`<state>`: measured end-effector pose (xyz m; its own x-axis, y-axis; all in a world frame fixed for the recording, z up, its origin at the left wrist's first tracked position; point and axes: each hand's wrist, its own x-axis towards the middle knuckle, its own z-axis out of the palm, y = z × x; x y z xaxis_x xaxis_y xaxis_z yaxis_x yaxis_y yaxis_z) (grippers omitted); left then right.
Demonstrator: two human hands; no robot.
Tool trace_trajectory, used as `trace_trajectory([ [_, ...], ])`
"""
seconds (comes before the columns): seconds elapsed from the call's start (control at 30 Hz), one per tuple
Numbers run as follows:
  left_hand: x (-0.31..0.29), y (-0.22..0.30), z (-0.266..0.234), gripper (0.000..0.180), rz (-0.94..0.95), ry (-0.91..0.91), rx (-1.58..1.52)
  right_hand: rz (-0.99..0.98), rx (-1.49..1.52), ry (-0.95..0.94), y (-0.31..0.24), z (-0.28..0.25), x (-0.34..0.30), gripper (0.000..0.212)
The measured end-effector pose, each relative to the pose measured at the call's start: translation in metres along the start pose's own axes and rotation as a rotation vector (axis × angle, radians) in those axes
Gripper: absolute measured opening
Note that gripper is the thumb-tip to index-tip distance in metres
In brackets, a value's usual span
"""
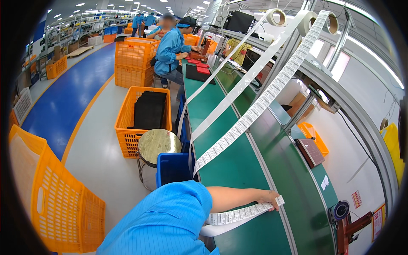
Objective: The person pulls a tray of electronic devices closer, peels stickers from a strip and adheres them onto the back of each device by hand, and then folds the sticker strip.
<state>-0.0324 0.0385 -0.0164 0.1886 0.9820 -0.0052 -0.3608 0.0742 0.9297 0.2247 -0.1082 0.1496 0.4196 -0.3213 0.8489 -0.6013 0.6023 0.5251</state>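
Note:
My left arm, in a blue striped sleeve, reaches right across the green work surface (229, 161). At its end my left hand (267, 197) is closed, pinching the end of a strip of white printed labels (240, 214). The strip curves under my forearm, with a plain white band (221, 230) below it. A long label strip (255, 111) slants down from a roll (332, 24) on the overhead frame and passes behind my sleeve. Two other pale strips hang beside it, from a second roll (307, 24) and a third roll (276, 18). My right hand is out of view.
A blue bin (173, 163) and a round stool (159, 146) stand by the bench, near an orange crate (127, 138) of black pieces. Another orange crate (63, 199) is at left. A co-worker (170, 51) sits farther along. A metal frame (352, 95) rises at right.

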Motion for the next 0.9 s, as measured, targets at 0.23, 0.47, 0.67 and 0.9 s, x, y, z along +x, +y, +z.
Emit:
trace_trajectory([
  [0.23, 0.001, -0.001, -0.001, 0.023, 0.002, -0.010, -0.005, 0.036, -0.013, -0.036, -0.002, 0.000, 0.001, 0.016],
  [0.47, -0.001, 0.000, -0.001, 0.036, -0.015, -0.017, 0.028, 0.073, -0.023, -0.072, -0.007, 0.003, 0.006, 0.017],
  [0.67, 0.000, 0.000, 0.000, 0.034, -0.011, -0.026, 0.023, 0.105, -0.037, -0.102, -0.011, 0.004, 0.008, 0.018],
  [0.9, -0.005, -0.002, -0.004, 0.024, -0.006, 0.033, -0.025, 0.154, -0.022, -0.123, -0.009, 0.005, 0.007, 0.018],
])
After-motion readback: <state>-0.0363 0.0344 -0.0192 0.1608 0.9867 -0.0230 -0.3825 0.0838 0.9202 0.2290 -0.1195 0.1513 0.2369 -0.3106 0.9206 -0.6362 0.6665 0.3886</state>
